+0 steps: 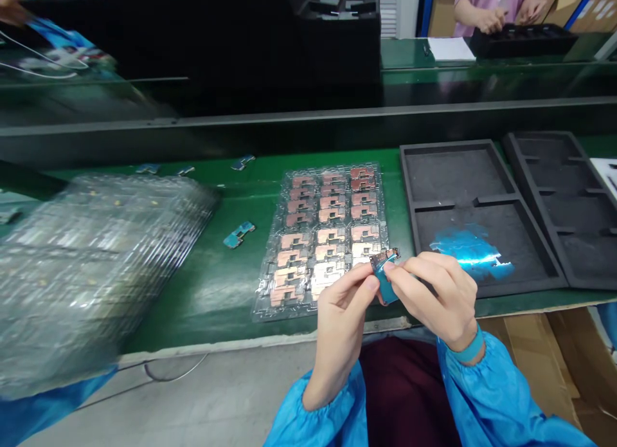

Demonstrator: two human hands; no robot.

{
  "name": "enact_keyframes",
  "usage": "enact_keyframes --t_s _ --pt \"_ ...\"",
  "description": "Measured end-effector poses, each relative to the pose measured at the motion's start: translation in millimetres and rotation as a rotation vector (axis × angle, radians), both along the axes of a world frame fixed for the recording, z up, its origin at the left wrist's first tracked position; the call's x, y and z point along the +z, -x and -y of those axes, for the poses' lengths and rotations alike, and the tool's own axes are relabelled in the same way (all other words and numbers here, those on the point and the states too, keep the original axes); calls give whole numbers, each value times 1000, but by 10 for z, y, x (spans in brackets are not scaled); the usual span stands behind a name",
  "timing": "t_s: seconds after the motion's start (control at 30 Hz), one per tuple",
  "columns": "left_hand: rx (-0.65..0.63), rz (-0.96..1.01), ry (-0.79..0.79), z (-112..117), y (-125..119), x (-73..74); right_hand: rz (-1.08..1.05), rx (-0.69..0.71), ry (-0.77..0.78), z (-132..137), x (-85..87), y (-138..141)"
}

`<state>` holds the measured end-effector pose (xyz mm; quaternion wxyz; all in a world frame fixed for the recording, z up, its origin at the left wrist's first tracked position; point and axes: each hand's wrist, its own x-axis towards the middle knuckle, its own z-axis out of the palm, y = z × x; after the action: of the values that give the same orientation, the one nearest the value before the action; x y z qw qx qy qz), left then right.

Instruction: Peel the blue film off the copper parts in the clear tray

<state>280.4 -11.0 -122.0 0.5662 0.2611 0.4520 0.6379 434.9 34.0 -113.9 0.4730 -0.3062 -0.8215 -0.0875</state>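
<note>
A small circuit board (389, 289) with a blue face is held up over the front edge of the bench. My left hand (341, 315) pinches its left side between thumb and fingers. The fingers of my right hand (436, 294) are closed at the board's upper right part; whether they grip the board itself or a blue film on it, I cannot tell. Just beyond my hands lies a clear plastic tray (308, 229) with rows of copper-coloured boards in its pockets. Shiny blue film pieces (472, 251) lie in the black foam tray (453, 157) to the right.
Another black tray (573, 209) leans by the first. A tall stack of clear trays (96, 260) stands left. A loose blue board (240, 234) and several others lie on the green bench (216, 325). Across a ledge, another person's hands (491, 21) work at a black box (525, 42).
</note>
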Motion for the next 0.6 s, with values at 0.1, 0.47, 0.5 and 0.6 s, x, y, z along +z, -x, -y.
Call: enact_keyframes --t_s 0.1,0.47,0.5,0.6 --pt "29 100 54 -14 -12 -18 -5 18 9 -4 -30 -4" --pt "-61 343 179 -71 -36 121 -55 75 -58 -3 -78 6" --pt "-63 356 180 -75 -37 127 -61 82 -63 -1 -76 4" --pt "-56 372 187 -80 -40 124 -69 107 -34 19 -85 -12"
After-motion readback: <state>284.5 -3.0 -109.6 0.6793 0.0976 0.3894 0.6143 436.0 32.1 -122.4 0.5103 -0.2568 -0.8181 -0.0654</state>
